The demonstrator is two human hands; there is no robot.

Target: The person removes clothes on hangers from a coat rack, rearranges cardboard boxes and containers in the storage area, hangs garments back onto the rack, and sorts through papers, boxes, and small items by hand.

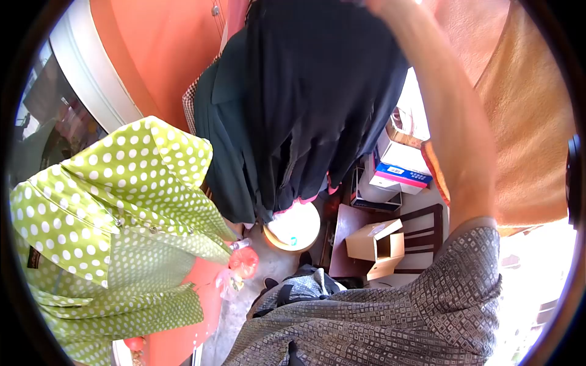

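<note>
By the orange wall (168,55), the black cloth (323,79) already hangs beside the green cloth (227,152). My right hand (373,3), raised by the black, is mostly cut off, my left hand unseen: grip and what remains, I can't tell.

From my end I see the bare right hand (373,3) at the far edge of the view, by the top of a long black cloth garment (323,91); the edge cuts the hand off, so I can't tell whether its fingers grip the fabric. A dark green cloth garment (229,140) hangs just left of the black one. Nearer on my left spreads a lime-green garment with white polka dots (131,155), a crumpled red plastic bag (243,262) beside its right edge. On my right I see an open brown cardboard box (363,244) and, farther right, a fuzzy orange cloth (528,134).
</note>
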